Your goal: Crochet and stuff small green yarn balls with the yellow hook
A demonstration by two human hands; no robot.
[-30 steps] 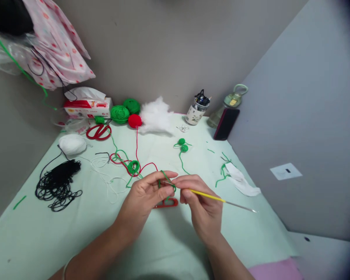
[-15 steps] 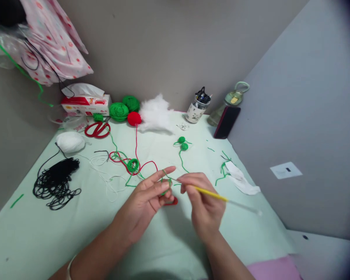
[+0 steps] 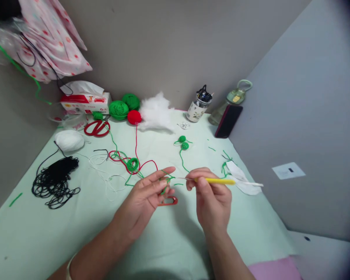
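My left hand (image 3: 147,194) pinches a small piece of green yarn (image 3: 165,189) between thumb and fingers, with a strand running over the raised index finger. In my right hand (image 3: 211,196) is a yellow-handled crochet hook (image 3: 216,181), gripped like a pen and lying nearly level. Its thin metal tip points left and meets the green yarn at my left fingertips. Just under my left fingers, a small red-orange tool with a looped end (image 3: 170,201) lies on the cloth, partly hidden. A small green yarn ring (image 3: 132,165) rests among loose strands to the left.
Red-handled scissors (image 3: 97,128), a white yarn ball (image 3: 69,140) and tangled black cord (image 3: 56,181) lie at left. Green yarn balls (image 3: 118,110), a red ball (image 3: 134,117) and white stuffing (image 3: 157,112) line the back. A pen jar (image 3: 196,111), phone (image 3: 229,121) and bottle (image 3: 235,97) stand right.
My right hand has shifted slightly right, drawing the hook back from my left fingers. The hook has turned from slanting down to nearly level. My left hand has stayed almost in place.
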